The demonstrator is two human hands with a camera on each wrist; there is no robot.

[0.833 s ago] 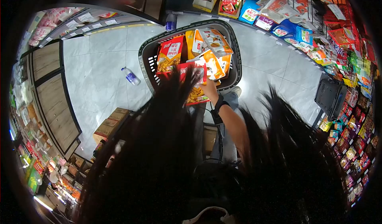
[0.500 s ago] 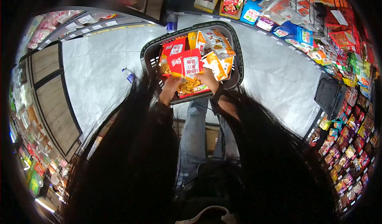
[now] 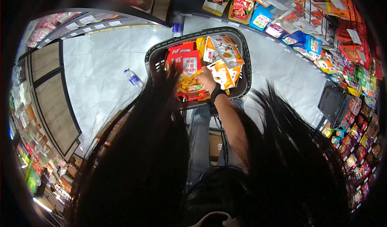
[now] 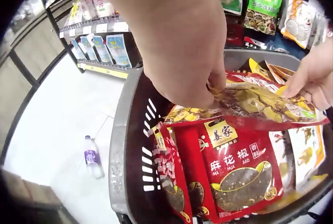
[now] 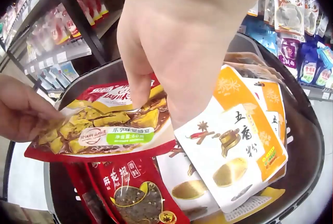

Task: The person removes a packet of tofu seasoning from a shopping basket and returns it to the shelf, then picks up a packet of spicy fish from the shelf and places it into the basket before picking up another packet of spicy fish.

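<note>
Pale floor; red packet lengthwise, top forward, pinched by left grip, right grip.

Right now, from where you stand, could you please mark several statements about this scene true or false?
The left hand grips a red packet. True.
The right hand holds nothing. False: it grips the same packet.
White-and-orange packets lie in the basket. True.
The purple-labelled bottle nearest the basket is inside it. False: it is on the floor outside.
</note>
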